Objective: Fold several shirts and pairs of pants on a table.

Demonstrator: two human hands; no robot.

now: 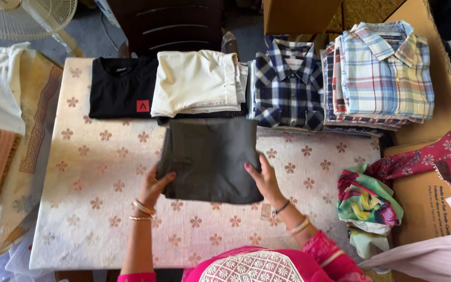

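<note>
On the floral-print cream cloth table [95, 183], I see my left hand [157, 185] & right hand [264, 180] gripping opp. side edges of a folded dark olive-grey fabric garment [210, 159], centred btwn them, long axis running away toward the folded cream trousers [197, 81].

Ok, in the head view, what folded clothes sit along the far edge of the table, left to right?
Black t-shirt → cream folded garment → navy-and-white checked shirt → stack topped by a pastel plaid shirt.

shirt stacks [288, 89] 2; black tee [122, 86] 1; fan [22, 15] 1
</note>
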